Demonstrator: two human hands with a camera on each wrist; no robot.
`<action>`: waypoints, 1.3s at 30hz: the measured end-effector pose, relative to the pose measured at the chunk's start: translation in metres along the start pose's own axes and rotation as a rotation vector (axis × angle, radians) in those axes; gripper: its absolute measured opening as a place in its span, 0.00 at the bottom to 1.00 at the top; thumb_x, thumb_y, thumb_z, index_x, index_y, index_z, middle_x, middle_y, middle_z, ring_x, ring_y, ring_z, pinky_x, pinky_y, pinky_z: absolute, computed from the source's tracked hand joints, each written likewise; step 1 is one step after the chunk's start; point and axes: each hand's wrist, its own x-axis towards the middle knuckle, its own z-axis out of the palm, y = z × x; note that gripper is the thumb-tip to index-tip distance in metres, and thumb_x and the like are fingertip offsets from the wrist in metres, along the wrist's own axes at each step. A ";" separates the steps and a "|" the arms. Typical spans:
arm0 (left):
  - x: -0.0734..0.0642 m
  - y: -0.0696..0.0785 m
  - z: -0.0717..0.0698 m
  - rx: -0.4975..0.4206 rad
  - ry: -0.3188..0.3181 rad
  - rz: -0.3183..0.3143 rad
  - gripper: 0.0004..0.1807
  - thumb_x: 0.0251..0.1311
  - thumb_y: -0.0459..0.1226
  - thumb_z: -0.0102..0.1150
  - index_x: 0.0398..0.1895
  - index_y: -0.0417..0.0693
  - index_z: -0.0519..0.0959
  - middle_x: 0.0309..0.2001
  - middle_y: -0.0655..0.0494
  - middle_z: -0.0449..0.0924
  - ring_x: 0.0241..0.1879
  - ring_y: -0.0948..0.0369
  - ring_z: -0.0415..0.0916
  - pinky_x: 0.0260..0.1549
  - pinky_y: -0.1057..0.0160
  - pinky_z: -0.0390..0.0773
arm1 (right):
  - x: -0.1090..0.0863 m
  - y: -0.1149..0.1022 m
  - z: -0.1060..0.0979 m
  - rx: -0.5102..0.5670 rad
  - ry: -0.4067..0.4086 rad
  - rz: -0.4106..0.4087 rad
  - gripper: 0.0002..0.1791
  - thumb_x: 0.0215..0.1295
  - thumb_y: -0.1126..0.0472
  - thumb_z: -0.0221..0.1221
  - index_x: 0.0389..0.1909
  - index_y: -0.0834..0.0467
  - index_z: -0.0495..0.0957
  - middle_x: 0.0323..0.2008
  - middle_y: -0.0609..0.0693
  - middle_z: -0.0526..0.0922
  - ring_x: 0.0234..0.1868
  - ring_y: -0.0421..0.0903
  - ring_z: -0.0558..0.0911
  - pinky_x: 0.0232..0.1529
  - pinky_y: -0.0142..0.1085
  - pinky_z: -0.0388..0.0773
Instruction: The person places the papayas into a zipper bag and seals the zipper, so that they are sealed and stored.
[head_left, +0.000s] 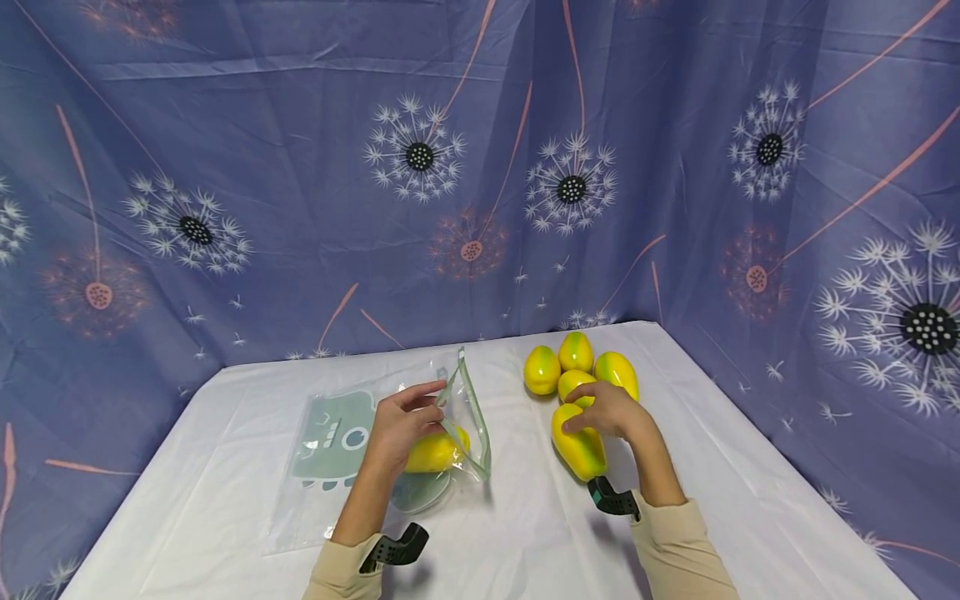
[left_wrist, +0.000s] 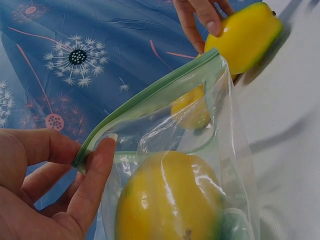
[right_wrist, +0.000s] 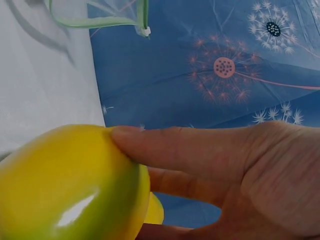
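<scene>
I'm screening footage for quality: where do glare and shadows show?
Head view: soft shadows on the white tablecloth in the foreground; left wrist view: bright streaks on the clear zip bag and bagged mango; right wrist view: a white glare patch on the held mango in the right hand, and a dim shadow on the tablecloth.

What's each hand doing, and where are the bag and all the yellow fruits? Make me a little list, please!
Left hand: fingers pinch the bag's green edge
Bag: see-through, with a green cartoon print
In the bag: one yellow fruit
Right hand: holds a yellow-green fruit
More fruits: four yellow ones, grouped beyond the held one
Underneath: white tabletop
Behind: blue-purple curtain with dandelions
</scene>
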 end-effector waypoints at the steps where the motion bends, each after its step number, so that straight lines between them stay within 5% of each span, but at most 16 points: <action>1: 0.000 0.000 0.000 -0.001 0.000 0.000 0.22 0.57 0.25 0.64 0.56 0.40 0.84 0.46 0.42 0.78 0.32 0.57 0.79 0.38 0.59 0.88 | 0.000 0.000 0.000 0.005 0.009 -0.010 0.28 0.52 0.53 0.75 0.55 0.57 0.83 0.56 0.62 0.82 0.45 0.54 0.78 0.42 0.45 0.78; 12: 0.001 -0.002 0.000 0.006 0.004 -0.003 0.21 0.56 0.24 0.64 0.56 0.40 0.84 0.46 0.41 0.78 0.32 0.57 0.80 0.37 0.61 0.88 | 0.008 -0.007 0.008 0.163 0.062 -0.149 0.31 0.56 0.51 0.73 0.60 0.56 0.81 0.55 0.58 0.83 0.51 0.54 0.80 0.43 0.41 0.80; 39: 0.000 -0.001 0.000 0.002 -0.005 0.003 0.22 0.57 0.24 0.64 0.57 0.39 0.84 0.46 0.42 0.78 0.32 0.58 0.79 0.38 0.60 0.88 | 0.019 -0.034 0.027 0.399 0.074 -0.231 0.37 0.55 0.53 0.74 0.68 0.48 0.76 0.53 0.58 0.80 0.50 0.52 0.76 0.46 0.40 0.78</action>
